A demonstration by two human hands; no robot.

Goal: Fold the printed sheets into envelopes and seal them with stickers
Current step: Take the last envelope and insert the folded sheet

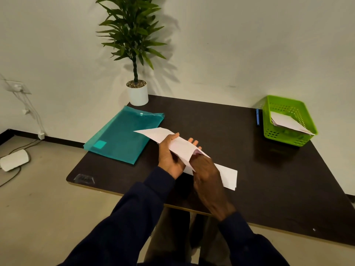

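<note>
A white printed sheet (180, 145), folded lengthwise into a long strip, is held above the dark table (269, 169). It runs from upper left to lower right. My left hand (171, 156) grips it from underneath, thumb on top and fingertips showing past its far edge. My right hand (206, 169) holds the strip near its middle, its fingers hidden under the paper. The strip's lower right end (229, 176) lies close to the table top. No stickers are visible.
A teal plastic folder (123, 135) lies at the table's left. A potted plant (137, 93) stands at the back left corner. A green basket (288, 120) with folded papers sits at the back right, a blue pen (257, 117) beside it.
</note>
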